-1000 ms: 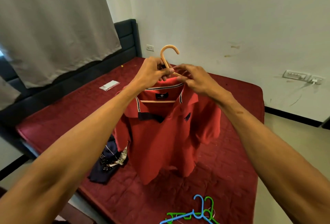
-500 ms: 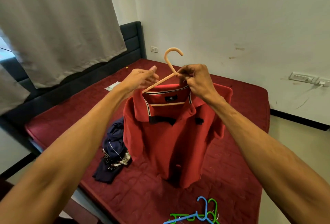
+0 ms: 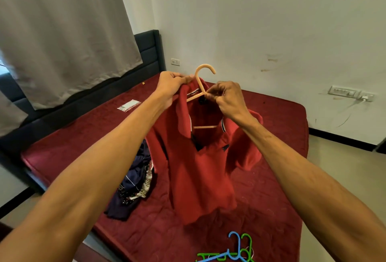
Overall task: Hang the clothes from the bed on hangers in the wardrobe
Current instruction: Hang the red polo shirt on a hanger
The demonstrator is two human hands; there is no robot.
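Looks like the hanger-dressing step is about half done. The right hand (image 3: 227, 98) pinches the peach plastic hanger (image 3: 200, 82) just under its hook, and the left hand (image 3: 171, 84) has its fingers curled on the collar of the red short-sleeved polo shirt (image 3: 200, 178), probably to work it over the hanger's arm. The shirt hangs in the air above the maroon quilted bed (image 3: 83, 136), collar bunched and lopsided, so I'd guess next is squaring it on both arms, then off to the wardrobe, which isn't in view.

Bright even daylight, soft shadows, wide-angle bending at edges (forearms stretched), slight blur
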